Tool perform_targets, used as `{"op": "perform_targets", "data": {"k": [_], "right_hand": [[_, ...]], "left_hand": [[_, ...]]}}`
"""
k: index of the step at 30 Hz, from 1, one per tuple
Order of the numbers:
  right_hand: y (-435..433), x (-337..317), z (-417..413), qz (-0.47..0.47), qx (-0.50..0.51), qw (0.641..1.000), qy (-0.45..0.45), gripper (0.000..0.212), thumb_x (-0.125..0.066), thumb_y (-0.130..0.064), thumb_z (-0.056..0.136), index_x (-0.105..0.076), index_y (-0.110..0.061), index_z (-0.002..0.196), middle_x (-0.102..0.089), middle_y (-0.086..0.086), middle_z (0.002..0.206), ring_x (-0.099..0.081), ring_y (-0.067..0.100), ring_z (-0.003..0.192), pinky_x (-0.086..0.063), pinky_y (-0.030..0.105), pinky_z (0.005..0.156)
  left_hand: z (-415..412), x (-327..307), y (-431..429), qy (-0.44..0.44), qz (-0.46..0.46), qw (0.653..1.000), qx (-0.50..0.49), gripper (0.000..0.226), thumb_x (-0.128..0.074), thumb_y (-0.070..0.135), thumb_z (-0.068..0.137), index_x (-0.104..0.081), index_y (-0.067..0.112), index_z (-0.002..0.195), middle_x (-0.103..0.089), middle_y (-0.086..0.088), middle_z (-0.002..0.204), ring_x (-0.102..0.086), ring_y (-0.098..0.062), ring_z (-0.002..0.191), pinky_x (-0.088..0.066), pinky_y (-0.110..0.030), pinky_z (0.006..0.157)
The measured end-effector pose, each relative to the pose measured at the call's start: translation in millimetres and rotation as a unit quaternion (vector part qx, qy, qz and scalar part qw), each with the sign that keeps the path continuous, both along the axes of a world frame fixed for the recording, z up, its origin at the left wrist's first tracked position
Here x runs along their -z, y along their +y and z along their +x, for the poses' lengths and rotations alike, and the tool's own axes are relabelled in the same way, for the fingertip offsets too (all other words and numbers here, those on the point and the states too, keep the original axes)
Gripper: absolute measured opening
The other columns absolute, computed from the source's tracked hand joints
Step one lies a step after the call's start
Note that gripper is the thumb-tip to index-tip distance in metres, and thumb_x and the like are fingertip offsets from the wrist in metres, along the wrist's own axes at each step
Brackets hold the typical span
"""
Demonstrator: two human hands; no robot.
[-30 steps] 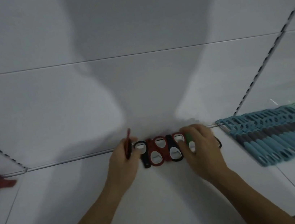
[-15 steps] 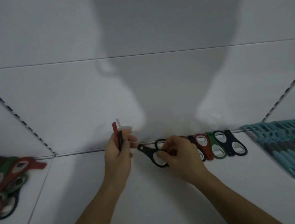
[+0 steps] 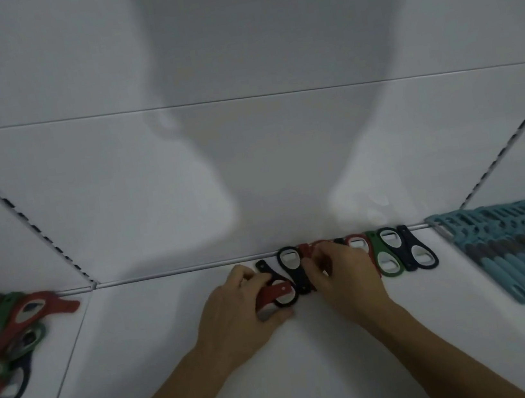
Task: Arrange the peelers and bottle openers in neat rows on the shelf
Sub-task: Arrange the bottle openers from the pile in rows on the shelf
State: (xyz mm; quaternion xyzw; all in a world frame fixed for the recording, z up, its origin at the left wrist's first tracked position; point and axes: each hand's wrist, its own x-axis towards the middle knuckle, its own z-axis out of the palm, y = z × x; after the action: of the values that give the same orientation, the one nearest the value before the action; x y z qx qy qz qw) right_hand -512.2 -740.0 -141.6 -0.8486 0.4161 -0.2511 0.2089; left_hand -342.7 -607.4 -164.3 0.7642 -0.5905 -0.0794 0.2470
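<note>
Your left hand, just left of the row, curls its fingers round a red opener and a black one. Your right hand sits on the row's left end, fingers bent and pinching there; which opener they hold I cannot tell. Two loose pieces in one grip may slip. Push too hard and the end opener skews, nudging the row toward the peelers just right of it.
</note>
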Motion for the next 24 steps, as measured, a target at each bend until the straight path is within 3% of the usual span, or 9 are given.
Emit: {"op": "perform_targets", "data": {"k": [2,4,6,8,14,20,22,24], "right_hand": [[-7.1,2.3,-12.0,-0.025,0.008,1.0,-0.001,0.019,-0.07,-0.025,0.089,-0.059,-0.024,0.074,-0.057,-0.015,0.067,-0.054,0.006,0.063,-0.039,0.019,0.056],[-9.5,9.9,-19.3,-0.079,0.015,0.996,0.026,0.008,-0.073,-0.024,0.085,-0.069,-0.02,0.091,-0.065,-0.005,0.091,-0.058,0.02,0.09,-0.047,0.033,0.075],[-8.6,23.7,-22.2,-0.122,0.023,0.99,0.065,0.025,-0.075,-0.029,0.084,-0.072,-0.021,0.107,-0.065,-0.001,0.111,-0.054,0.026,0.108,-0.045,0.041,0.085],[-5.6,32.6,-21.4,-0.14,0.022,0.986,0.083,0.028,-0.07,-0.034,0.087,-0.068,-0.027,0.114,-0.061,-0.005,0.12,-0.051,0.025,0.115,-0.04,0.042,0.089],[-6.6,36.2,-18.9,-0.151,0.017,0.982,0.114,0.033,-0.047,-0.046,0.092,-0.062,-0.034,0.119,-0.057,-0.011,0.124,-0.049,0.021,0.116,-0.038,0.041,0.089],[-1.7,26.7,-21.3,-0.133,0.006,0.983,0.128,0.031,-0.054,-0.04,0.096,-0.061,-0.03,0.125,-0.054,-0.007,0.13,-0.046,0.023,0.122,-0.036,0.043,0.095],[3.5,18.9,-20.0,-0.141,-0.002,0.984,0.113,0.035,-0.053,-0.04,0.096,-0.061,-0.026,0.127,-0.054,-0.003,0.131,-0.046,0.025,0.122,-0.037,0.045,0.097],[10.5,8.2,-15.6,-0.138,-0.046,0.988,0.043,0.036,-0.052,-0.039,0.096,-0.063,-0.022,0.125,-0.057,-0.001,0.125,-0.052,0.023,0.114,-0.042,0.041,0.094]], "left_hand": [[0.2,0.0,-1.8,-0.009,-0.006,1.0,-0.001,0.075,-0.053,0.083,0.076,-0.065,0.028,0.127,-0.05,0.01,0.122,-0.062,-0.011,0.085,-0.055,-0.027,0.075],[1.2,0.4,-4.3,-0.017,-0.034,0.999,0.002,0.059,-0.063,0.07,0.083,-0.066,0.026,0.123,-0.053,0.01,0.127,-0.065,-0.012,0.084,-0.056,-0.028,0.07],[2.5,0.3,-7.8,-0.026,-0.037,0.999,0.013,0.051,-0.066,0.06,0.087,-0.067,0.025,0.123,-0.055,0.012,0.133,-0.067,-0.012,0.087,-0.055,-0.027,0.069],[4.7,0.5,-11.3,-0.024,-0.026,0.999,0.029,0.048,-0.065,0.054,0.089,-0.066,0.024,0.126,-0.054,0.014,0.139,-0.068,-0.011,0.091,-0.055,-0.025,0.072],[12.6,-1.3,-15.5,-0.017,0.003,0.998,0.057,0.053,-0.058,0.054,0.089,-0.061,0.026,0.134,-0.05,0.018,0.141,-0.065,-0.009,0.1,-0.057,-0.029,0.081],[19.0,-7.1,-16.7,-0.003,0.032,0.995,0.098,0.054,-0.062,0.047,0.091,-0.055,0.027,0.14,-0.044,0.017,0.146,-0.061,-0.011,0.113,-0.054,-0.033,0.093],[21.9,-11.4,-14.2,0.032,0.032,0.994,0.1,0.057,-0.065,0.043,0.089,-0.052,0.028,0.143,-0.044,0.014,0.138,-0.061,-0.011,0.109,-0.054,-0.032,0.092],[24.3,-17.4,-9.8,0.116,0.005,0.989,0.087,0.06,-0.06,0.037,0.084,-0.052,0.026,0.142,-0.045,0.009,0.127,-0.06,-0.011,0.106,-0.052,-0.032,0.094]]}}
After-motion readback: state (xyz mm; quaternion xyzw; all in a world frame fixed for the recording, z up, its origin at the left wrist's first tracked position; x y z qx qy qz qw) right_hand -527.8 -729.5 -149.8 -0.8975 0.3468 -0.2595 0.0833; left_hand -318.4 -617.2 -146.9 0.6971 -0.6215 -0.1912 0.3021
